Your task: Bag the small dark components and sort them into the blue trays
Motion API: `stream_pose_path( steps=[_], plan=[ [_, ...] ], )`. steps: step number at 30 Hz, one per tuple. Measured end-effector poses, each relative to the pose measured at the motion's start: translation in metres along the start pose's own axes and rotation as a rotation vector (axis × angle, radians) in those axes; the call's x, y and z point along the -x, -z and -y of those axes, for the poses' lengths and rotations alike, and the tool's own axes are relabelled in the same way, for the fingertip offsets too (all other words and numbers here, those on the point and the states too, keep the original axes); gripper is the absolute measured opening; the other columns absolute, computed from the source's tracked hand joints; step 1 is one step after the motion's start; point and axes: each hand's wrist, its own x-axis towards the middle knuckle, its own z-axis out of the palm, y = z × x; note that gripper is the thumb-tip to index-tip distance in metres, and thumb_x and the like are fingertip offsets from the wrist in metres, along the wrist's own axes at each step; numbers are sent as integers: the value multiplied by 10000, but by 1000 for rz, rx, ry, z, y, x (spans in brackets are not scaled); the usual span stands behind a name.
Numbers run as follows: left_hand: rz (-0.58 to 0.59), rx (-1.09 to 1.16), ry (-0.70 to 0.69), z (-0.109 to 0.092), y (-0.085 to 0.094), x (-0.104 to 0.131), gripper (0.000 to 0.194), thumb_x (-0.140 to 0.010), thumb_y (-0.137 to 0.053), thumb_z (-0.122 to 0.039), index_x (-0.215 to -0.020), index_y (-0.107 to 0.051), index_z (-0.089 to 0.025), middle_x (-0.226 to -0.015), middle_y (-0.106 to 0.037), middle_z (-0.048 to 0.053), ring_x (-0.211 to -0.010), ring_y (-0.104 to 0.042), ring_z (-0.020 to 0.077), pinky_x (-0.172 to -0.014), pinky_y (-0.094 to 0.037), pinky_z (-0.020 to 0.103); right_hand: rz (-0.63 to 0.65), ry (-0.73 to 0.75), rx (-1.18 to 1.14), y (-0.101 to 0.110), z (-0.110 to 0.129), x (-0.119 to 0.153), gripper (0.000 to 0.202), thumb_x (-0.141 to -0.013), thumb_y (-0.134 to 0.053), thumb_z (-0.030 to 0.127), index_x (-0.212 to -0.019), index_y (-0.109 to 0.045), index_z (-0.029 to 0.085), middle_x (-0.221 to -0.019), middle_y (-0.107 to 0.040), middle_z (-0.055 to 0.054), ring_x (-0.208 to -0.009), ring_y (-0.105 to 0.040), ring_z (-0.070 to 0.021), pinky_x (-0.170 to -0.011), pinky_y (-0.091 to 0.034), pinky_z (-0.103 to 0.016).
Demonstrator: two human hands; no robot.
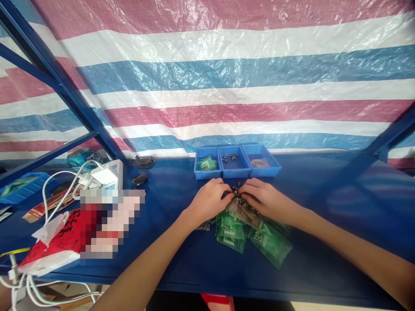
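Observation:
My left hand (pixel 212 199) and my right hand (pixel 261 199) meet over a small heap of dark metal parts (pixel 239 198) on the blue table. The fingers of both are bent inward with the tips at the heap; what they pinch, if anything, is too small to name. Just below lie green plastic packets (pixel 231 231) and brownish clear packets (pixel 248 215), partly overlapping. Beyond my hands stand three joined blue bins: the left bin (pixel 207 174) holds green packets, the middle bin (pixel 236 173) a few small metal parts, the right bin (pixel 266 171) a clear packet.
At the left are a white power strip (pixel 117 172) with plugs and cables, a red bag (pixel 69 229), a black oval object (pixel 139 179) and another blue tray (pixel 24 190). Blue frame posts stand at both sides, before a striped sheet (pixel 246 69).

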Motion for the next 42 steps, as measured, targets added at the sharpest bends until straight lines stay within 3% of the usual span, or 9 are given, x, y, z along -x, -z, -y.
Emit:
stream_pose_path(
  steps=[9, 13, 23, 31, 37, 42],
  plan=[
    [8, 9, -19, -4, -4, -1, 214, -979, -535, -314, -905, -692, -190, -889, -635, 47, -876, -603, 220, -683, -462, 319, 21, -25, 24, -3, -1, 2, 232, -1037, -433, 220, -1075, -662, 213, -1005, -671, -99, -949, -627, -260, -777, -557, -410],
    [-4, -9, -57, -4, -4, 1, 146, -939, -572, -293, -892, -665, -191, -884, -634, 32, -869, -606, 207, -672, -467, 310, 6, -14, 17, -1, 5, 2, 212, -1026, -479, 263, -1170, -629, 221, -1078, -665, -110, -1007, -618, -277, -815, -565, -436],
    [-85, -32, -142, -12, 7, 3, 80, -955, -557, -269, -971, -609, -209, -940, -612, 22, -914, -603, 185, -651, -449, 277, -130, -80, -27, -5, 12, 3, 251, -1009, -486, 242, -1246, -570, 235, -1128, -682, -109, -1024, -637, -274, -819, -577, -423],
    [-26, 55, -154, -13, 10, 4, 75, -980, -549, -279, -952, -572, -213, -916, -581, 8, -880, -593, 169, -647, -427, 269, -124, -81, -67, -4, 19, 2, 129, -1008, -492, 175, -984, -606, 231, -952, -679, -66, -912, -637, -238, -755, -549, -370],
    [-51, 47, -153, -15, 10, 5, 159, -1029, -473, -303, -993, -596, -208, -934, -623, 27, -922, -612, 186, -674, -454, 282, -131, -38, -13, -4, 17, 2, 184, -1038, -464, 219, -992, -642, 225, -992, -686, -91, -927, -622, -252, -778, -549, -405],
    [-146, 57, -186, -13, 8, 5, 193, -1033, -458, -271, -1130, -613, -211, -920, -666, 30, -909, -630, 187, -731, -486, 300, -179, -57, -18, -2, 19, 1, 186, -1033, -459, 219, -988, -639, 220, -952, -680, -95, -900, -614, -256, -758, -549, -411]
  ],
)
